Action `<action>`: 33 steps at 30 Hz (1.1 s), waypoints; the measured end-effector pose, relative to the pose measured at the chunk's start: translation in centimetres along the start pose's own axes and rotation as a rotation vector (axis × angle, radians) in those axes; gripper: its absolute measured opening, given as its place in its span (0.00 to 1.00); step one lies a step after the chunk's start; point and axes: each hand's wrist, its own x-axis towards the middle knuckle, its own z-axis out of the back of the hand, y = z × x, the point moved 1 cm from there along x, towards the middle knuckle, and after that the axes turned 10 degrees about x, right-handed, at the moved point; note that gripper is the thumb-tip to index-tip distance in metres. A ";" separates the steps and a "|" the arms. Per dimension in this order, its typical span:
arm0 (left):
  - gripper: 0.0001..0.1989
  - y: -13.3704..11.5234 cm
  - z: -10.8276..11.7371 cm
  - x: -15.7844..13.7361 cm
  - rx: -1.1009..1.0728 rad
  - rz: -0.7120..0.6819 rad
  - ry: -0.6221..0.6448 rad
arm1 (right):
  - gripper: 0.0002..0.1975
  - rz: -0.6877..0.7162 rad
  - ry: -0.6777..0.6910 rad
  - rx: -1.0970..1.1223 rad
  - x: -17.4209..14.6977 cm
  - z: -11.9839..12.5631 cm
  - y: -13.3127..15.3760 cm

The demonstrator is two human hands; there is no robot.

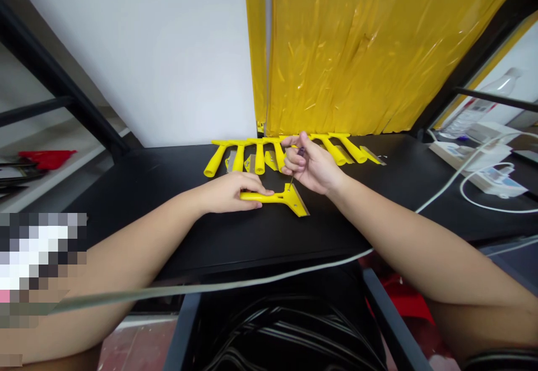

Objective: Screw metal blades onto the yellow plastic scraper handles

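Head: scraper [281, 198] lengthwise L-R, blade right

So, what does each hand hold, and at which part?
Left hand presses the yellow scraper by its handle; right hand grips a small screwdriver near its top.
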 end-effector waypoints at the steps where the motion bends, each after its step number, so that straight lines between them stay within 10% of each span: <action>1: 0.19 0.0 0.0 0.0 0.003 -0.006 0.000 | 0.16 0.014 0.013 0.017 -0.1 -0.1 0.0; 33: 0.19 -0.2 0.0 -0.2 0.044 0.004 0.003 | 0.17 0.016 0.012 0.011 -0.5 0.0 0.3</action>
